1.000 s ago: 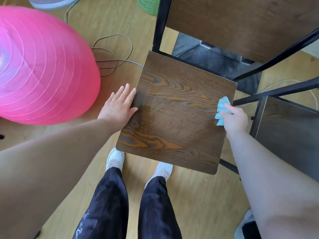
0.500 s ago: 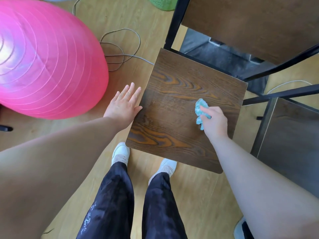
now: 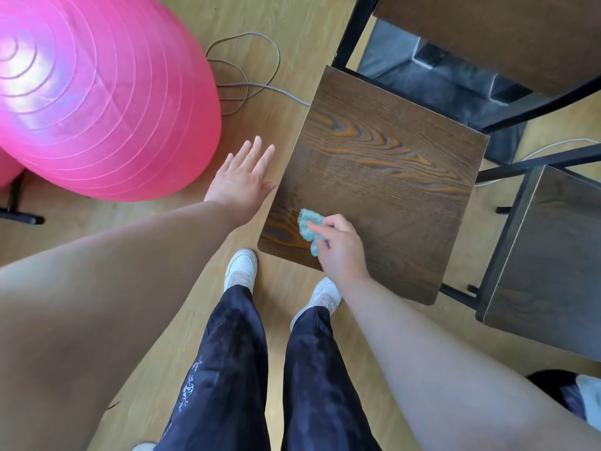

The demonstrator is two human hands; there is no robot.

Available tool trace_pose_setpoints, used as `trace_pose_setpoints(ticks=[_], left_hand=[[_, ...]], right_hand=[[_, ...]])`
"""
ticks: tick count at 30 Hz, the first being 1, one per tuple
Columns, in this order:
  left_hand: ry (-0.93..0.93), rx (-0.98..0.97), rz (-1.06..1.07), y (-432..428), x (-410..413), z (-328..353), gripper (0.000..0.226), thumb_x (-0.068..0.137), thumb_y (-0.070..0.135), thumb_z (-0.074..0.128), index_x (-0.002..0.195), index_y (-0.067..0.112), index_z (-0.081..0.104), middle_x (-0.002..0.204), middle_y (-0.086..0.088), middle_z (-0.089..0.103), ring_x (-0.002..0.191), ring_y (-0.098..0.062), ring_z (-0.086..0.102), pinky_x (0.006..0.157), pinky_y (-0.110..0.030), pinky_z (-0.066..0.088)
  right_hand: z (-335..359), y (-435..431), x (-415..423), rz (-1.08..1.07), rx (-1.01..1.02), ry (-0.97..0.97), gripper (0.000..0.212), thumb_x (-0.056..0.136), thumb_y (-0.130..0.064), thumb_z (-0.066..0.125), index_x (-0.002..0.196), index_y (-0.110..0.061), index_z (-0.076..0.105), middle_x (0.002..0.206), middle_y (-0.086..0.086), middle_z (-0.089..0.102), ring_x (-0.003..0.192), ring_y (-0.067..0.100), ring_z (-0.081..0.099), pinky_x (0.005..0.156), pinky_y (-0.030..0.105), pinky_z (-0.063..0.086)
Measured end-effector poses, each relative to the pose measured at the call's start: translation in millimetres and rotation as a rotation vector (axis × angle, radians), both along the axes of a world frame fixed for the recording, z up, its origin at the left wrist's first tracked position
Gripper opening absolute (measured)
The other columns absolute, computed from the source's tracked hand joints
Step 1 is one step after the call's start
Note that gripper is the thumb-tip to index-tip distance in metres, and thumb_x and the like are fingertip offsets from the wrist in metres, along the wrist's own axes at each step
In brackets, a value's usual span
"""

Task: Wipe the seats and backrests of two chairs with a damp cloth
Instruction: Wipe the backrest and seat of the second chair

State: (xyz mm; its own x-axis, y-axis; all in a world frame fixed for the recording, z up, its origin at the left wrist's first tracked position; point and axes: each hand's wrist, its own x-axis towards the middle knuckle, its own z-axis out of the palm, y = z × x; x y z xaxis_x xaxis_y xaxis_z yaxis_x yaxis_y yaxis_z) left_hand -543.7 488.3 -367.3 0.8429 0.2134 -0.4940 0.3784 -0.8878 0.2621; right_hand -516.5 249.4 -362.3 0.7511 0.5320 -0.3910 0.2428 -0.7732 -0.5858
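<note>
Turquoise fluffy cloth (image 3: 309,224), pinched in right hand (image 3: 341,247) grip, is wiping corner of dark wood-grain chair seat (image 3: 390,177); left hand (image 3: 242,177) is hovering spread. Overlapping strokes advisable.

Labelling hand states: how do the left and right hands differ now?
The left hand is spread flat; the right hand is curled. The left hand holds nothing; the right hand pinches a teal cloth. The left hand sits beside the left edge of the chair seat; the right hand is over its front corner. Both are bare.
</note>
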Motion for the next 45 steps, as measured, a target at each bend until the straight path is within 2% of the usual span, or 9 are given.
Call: trace_pose_setpoints(ticks=[3,9,16,31,45], left_hand=[[0.003,0.001,0.005,4.3,-5.7,1.0,0.064,0.107,0.045,0.026,0.159,0.025,-0.005,0.167,-0.002,-0.011,0.153,-0.020,-0.010,0.125,-0.043,0.005],[0.013,0.001,0.022,11.8,-18.1,2.6,0.064,0.107,0.046,0.025,0.159,0.025,-0.005,0.167,-0.003,-0.012,0.153,-0.021,-0.011,0.125,-0.043,0.004],[0.019,0.002,0.023,21.3,-23.8,3.7,0.064,0.107,0.045,0.026,0.160,0.026,-0.005,0.167,-0.003,-0.012,0.153,-0.020,-0.011,0.125,-0.043,0.003],[0.016,0.019,0.036,25.1,-29.6,4.9,0.063,0.107,0.044,0.026,0.160,0.026,-0.004,0.167,-0.003,-0.012,0.153,-0.020,-0.011,0.125,-0.042,0.002],[0.045,0.017,0.073,18.1,-59.9,2.7,0.064,0.107,0.045,0.026,0.160,0.026,-0.004,0.167,-0.003,-0.012,0.153,-0.020,-0.011,0.125,-0.042,0.003]], right_hand=[[-0.3,7.0,-18.1,-0.040,-0.004,0.006,0.035,0.093,0.002,0.059,0.120,-0.016,0.074,0.106,-0.002,0.059,0.102,0.018,0.052,0.086,0.018,0.044],[0.3,26.2,-52.4,-0.094,0.006,0.013,0.037,0.090,0.004,0.062,0.119,-0.017,0.074,0.101,-0.004,0.058,0.099,0.019,0.052,0.086,0.016,0.039],[-0.2,41.2,-65.9,-0.088,0.001,0.024,0.039,0.089,0.006,0.062,0.118,-0.016,0.074,0.100,0.000,0.059,0.098,0.021,0.053,0.087,0.020,0.042],[0.5,62.2,-84.7,-0.044,0.035,0.038,0.041,0.088,0.007,0.062,0.120,-0.016,0.073,0.102,-0.002,0.058,0.096,0.017,0.049,0.081,0.015,0.038],[-0.8,65.4,-87.1,-0.025,0.018,0.061,0.041,0.090,0.005,0.060,0.123,-0.015,0.071,0.106,-0.001,0.058,0.102,0.020,0.050,0.086,0.017,0.037]])
